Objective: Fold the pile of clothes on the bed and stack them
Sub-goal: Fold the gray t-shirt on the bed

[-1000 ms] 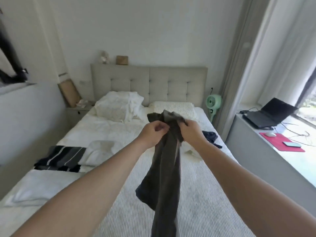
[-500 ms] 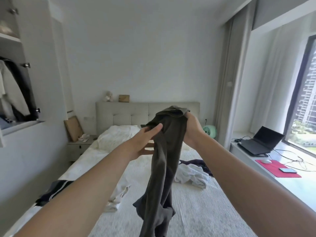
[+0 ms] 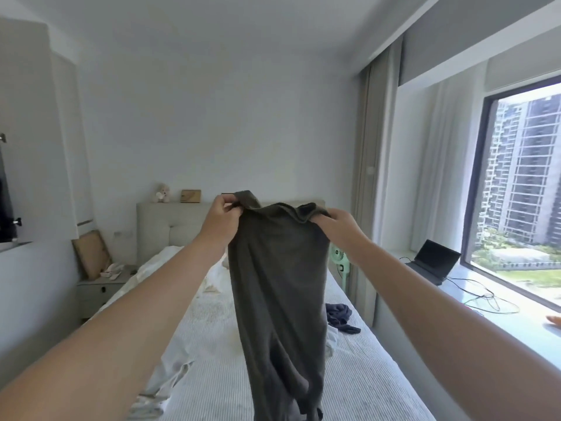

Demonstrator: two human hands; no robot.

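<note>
The left hand (image 3: pixel 219 217) pinches the left top edge of the dark olive-grey cloth garment (image 3: pixel 277 287), fingers curled on the hem. The garment hangs full length in the air above the white ribbed bed (image 3: pixel 358 387), lower end out of view. The right hand (image 3: pixel 341 224) grips the right top edge, fingers closed around it. Step in hand: opening the garment out for folding. The next move likely calls for laying it flat on the near bed surface, clear of the crumpled navy garment (image 3: pixel 340 317) at the right.

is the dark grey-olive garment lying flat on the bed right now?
No, the dark grey-olive garment hangs in the air above the bed, gripped at its top edge by the left hand and right hand.
</note>
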